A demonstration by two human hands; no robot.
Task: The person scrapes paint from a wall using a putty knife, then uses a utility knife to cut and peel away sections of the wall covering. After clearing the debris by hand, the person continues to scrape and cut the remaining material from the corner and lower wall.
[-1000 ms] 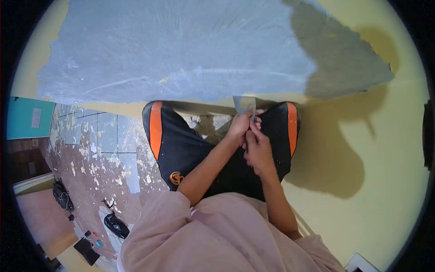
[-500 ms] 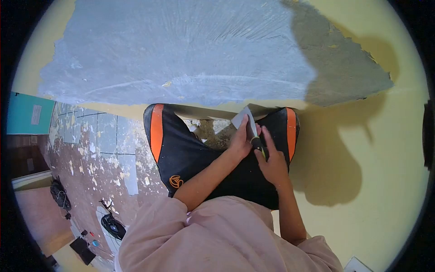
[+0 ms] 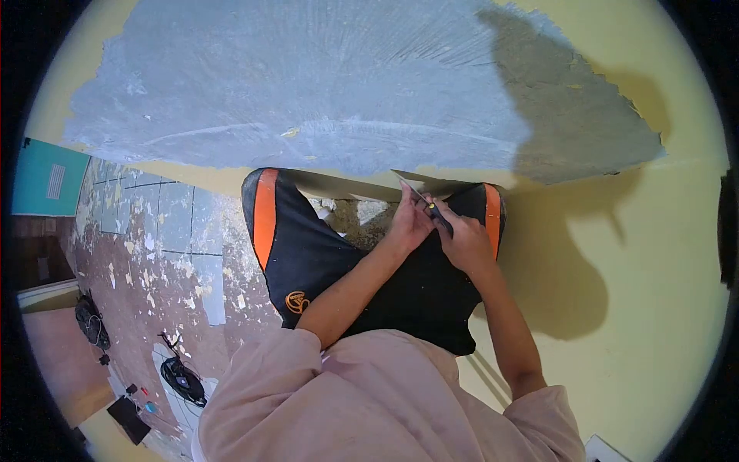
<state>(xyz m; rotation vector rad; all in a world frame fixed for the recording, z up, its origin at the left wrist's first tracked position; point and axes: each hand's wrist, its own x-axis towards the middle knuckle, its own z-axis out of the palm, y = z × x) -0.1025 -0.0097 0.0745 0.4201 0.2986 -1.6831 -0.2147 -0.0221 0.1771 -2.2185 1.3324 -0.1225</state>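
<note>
Two wall finishes: yellow paint [image 3: 662,254] around a large, ragged-edged grey patch [image 3: 308,85], with a shadow across the right side
Shirt: pale pink [image 3: 369,393], covering my torso
Floor: brown and grey [image 3: 131,296], littered with pale flakes
Trousers: black with orange stripes [image 3: 408,300], my knees spread close to the wall
Panel: teal [image 3: 48,179], at far left
Cable bundle: black [image 3: 183,383], on the floor at left
Right hand [image 3: 466,242]: closed round the dark handle of the scraper [image 3: 438,214]
Left hand [image 3: 412,223]: beside the blade, fingers near its base; I cannot tell whether they grip it
Scraper position: between my knees, blade seen nearly edge-on, tip angled up-left near the patch's lower edge
</note>
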